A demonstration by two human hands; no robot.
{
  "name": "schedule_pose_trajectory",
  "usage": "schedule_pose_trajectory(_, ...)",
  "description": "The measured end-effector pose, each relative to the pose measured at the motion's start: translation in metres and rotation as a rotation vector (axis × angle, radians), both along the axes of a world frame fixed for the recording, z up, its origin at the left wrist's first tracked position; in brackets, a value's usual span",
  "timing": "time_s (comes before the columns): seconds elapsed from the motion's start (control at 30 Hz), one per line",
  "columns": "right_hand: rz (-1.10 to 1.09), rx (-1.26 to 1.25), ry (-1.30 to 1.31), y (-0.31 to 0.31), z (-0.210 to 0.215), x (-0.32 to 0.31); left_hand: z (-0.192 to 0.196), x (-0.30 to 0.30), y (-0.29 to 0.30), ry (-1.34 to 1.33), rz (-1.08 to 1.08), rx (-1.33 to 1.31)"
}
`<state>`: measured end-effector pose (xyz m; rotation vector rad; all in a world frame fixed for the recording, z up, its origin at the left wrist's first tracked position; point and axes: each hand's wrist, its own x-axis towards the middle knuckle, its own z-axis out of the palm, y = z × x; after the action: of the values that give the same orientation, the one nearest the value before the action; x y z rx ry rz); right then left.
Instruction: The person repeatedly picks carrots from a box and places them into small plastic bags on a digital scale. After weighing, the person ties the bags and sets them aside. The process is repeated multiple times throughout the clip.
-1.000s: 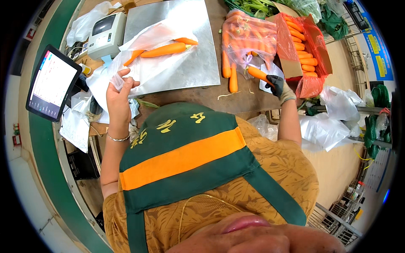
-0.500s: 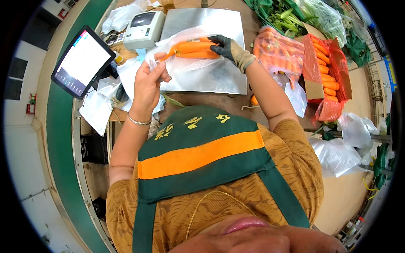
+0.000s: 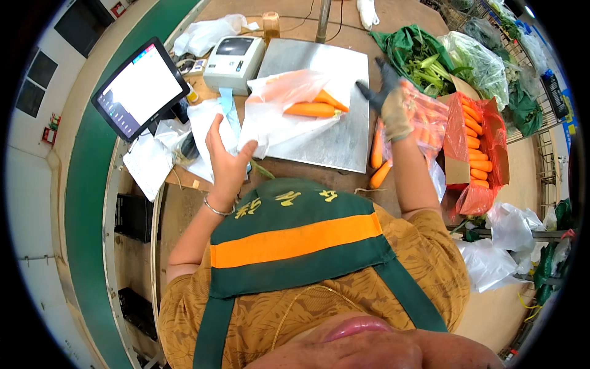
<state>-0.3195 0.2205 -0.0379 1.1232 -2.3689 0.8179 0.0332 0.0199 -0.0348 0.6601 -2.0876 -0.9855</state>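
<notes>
Withdrawn from the carrots [image 3: 310, 109] since the earlier frame, the gloved right hand [image 3: 388, 93] now stands over the right edge of the metal plate [image 3: 307, 141], while the left hand [image 3: 226, 160] has loosened from the clear bag [image 3: 279, 132]. Nearest the viewer, the green apron [image 3: 295, 240] hides part of the table's front edge. Left fingers and thumb are spread, the thumb tip beside the bag's near corner; whether they touch cannot be told. On the plate, the carrots lie partly within the bag, two plainly visible at its mouth; any others are blurred by the plastic. Right fingers are extended and parted, with nothing visible in their grasp; the hand and forearm partly cover a filled carrot bag [image 3: 424, 117], and contact is uncertain. Two loose carrots [image 3: 377, 149] show beside that forearm, each partly obscured. Further right, a carton [image 3: 456, 171] lined with red plastic holds more carrots. Beyond stand a grey device [image 3: 233, 66], leafy greens [image 3: 433, 71] and a metal post [image 3: 324, 21], cut off above.
</notes>
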Motion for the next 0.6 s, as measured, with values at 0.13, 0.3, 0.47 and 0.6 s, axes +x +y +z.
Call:
schedule_pose_trajectory(0.13,-0.02,0.309,-0.125,-0.02,-0.048,0.029,-0.001,-0.002,0.014,-0.063,-0.019,-0.108)
schedule_pose_trajectory(0.3,-0.041,0.085,-0.054,-0.071,-0.052,0.047,-0.008,-0.01,0.022,-0.09,-0.029,-0.135)
schedule_pose_trajectory(0.47,-0.102,0.058,0.076,-0.119,-0.051,0.036,-0.035,-0.026,0.022,-0.219,-0.217,-0.207)
schedule_pose_trajectory(0.6,-0.233,0.062,0.098,-0.126,-0.076,-0.025,-0.044,-0.048,0.021,-0.338,-0.632,0.049)
